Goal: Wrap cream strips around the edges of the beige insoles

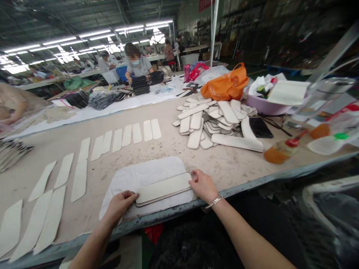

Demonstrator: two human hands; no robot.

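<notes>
My left hand and right hand pinch opposite ends of a pale layered strip over white cloth, apparently aligning it; moving it calls for even grips.

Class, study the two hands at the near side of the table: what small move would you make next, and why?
Probably a slight nudge of the upper strip towards the table's near edge, using the left hand and right hand at its ends. A layer beneath seems to show along its near side, so the two look slightly out of line.
</notes>
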